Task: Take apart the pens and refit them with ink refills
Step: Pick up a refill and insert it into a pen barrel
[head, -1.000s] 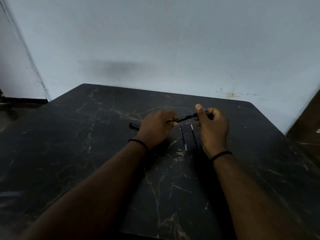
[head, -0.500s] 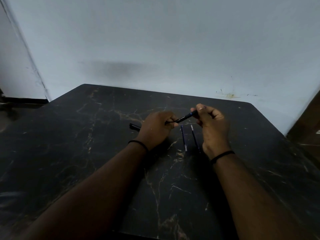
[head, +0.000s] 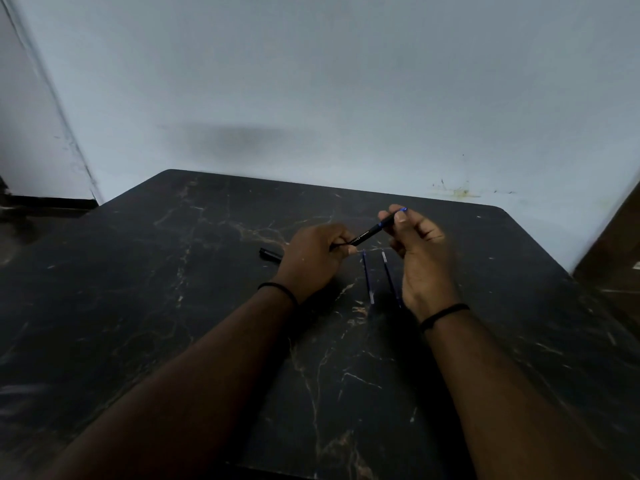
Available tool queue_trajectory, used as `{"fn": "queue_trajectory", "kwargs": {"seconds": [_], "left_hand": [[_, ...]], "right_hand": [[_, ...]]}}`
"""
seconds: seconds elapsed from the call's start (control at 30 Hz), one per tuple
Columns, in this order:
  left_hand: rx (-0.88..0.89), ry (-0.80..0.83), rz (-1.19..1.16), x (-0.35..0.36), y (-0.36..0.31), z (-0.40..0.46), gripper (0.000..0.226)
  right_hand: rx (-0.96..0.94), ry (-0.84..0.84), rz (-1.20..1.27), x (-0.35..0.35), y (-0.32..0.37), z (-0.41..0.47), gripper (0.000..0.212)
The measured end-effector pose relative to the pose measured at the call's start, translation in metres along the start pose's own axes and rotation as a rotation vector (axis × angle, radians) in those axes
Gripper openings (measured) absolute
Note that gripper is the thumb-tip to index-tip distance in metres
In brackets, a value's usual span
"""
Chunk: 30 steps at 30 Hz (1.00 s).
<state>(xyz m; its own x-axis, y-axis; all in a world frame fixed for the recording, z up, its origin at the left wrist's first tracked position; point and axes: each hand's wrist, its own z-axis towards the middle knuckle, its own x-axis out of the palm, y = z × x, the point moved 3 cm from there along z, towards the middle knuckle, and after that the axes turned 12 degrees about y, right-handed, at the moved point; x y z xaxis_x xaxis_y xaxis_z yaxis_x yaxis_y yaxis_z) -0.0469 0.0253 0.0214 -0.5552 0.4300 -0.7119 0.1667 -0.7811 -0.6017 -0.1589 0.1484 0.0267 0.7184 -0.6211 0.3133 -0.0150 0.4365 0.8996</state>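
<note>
A black pen (head: 367, 233) with blue trim at its far end is held slanted above the dark marble table (head: 173, 306). My left hand (head: 313, 259) grips its lower end in a closed fist. My right hand (head: 420, 252) pinches its upper blue end between thumb and fingertips, and looks blurred. Two thin blue ink refills (head: 367, 277) (head: 390, 277) lie side by side on the table between my hands. Another black pen (head: 270, 254) lies on the table left of my left hand, partly hidden by it.
A pale wall (head: 346, 98) rises just behind the table's far edge. Floor shows beyond the left edge (head: 34, 216). A brown surface (head: 616, 254) stands past the table's right edge.
My right hand has lifted and shifted its fingers along the pen's blue end, tilting that end higher. The left hand has stayed in place.
</note>
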Motion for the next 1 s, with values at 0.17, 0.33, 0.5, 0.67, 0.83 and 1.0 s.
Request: {"fn": "queue_trajectory", "kwargs": {"seconds": [0.17,0.33,0.5,0.67,0.83,1.0], "left_hand": [[0.01,0.016,0.004,0.0007,-0.0016,0.0002,0.013],[0.002,0.002,0.007,0.0002,-0.0011,0.0005,0.009],[0.015,0.003,0.013,-0.0008,-0.0003,0.0,0.007],[0.012,0.01,0.022,0.001,-0.0025,0.0008,0.01],[0.01,0.008,0.027,-0.0002,-0.001,0.0001,0.006],[0.004,0.015,0.018,-0.0006,-0.0029,-0.0007,0.005]], "right_hand": [[-0.014,-0.119,-0.023,-0.0053,-0.0006,0.0022,0.012],[0.018,0.066,-0.002,-0.002,0.0006,0.003,0.015],[0.001,0.041,-0.037,-0.0015,0.0,0.0005,0.011],[0.004,-0.066,-0.031,-0.0056,-0.0023,0.0028,0.01],[0.042,0.118,-0.03,-0.0012,-0.0019,0.002,0.021],[0.049,0.014,-0.01,-0.0033,-0.001,-0.0008,0.004]]}}
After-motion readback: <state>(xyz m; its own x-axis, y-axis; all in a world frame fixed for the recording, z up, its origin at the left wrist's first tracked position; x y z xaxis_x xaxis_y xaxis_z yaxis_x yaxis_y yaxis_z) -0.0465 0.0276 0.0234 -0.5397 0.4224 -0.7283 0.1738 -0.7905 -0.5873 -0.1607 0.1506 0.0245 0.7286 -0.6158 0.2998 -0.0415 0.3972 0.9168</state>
